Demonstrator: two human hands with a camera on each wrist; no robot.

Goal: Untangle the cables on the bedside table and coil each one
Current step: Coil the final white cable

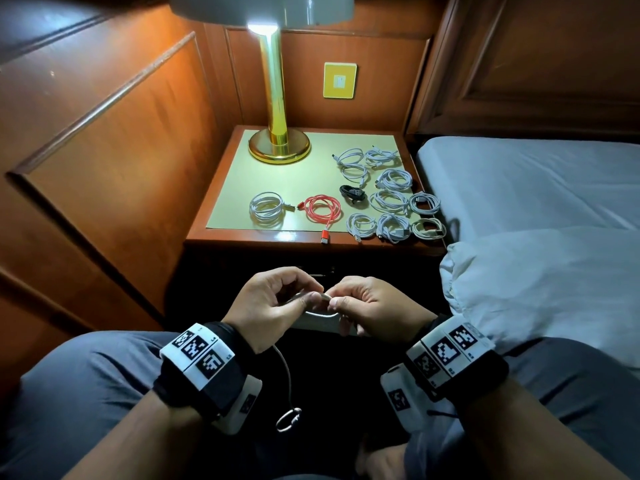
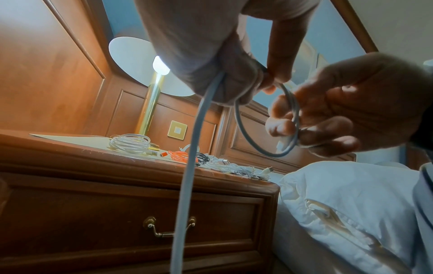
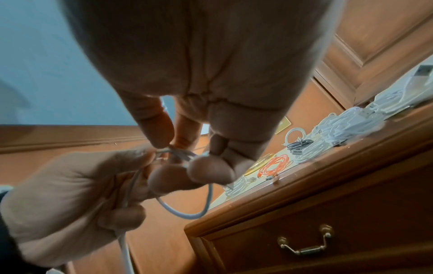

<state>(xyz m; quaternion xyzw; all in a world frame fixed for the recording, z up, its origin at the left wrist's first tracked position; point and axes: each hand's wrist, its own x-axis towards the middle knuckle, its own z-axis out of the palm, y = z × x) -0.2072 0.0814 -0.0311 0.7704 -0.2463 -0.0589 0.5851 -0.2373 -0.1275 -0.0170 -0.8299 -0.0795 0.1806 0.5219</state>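
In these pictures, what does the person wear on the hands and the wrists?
The left hand and right hand are bare, without gloves. Each wrist carries a black strap with white blocky modules. The left wrist band and right wrist band show square black-and-white coded markers, three in a row on top, one more on the side. The forearms are bare, no sleeves.

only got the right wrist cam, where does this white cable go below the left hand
Observer: From the left hand the white cable hangs free between the person's knees.
Operator: is the tail end tidy
Observer: No, it ends in a small loop that crosses itself; whether it is knotted I cannot tell.
Operator: whats right of the table
Observer: A bed with white bedding, right beside the bedside table.
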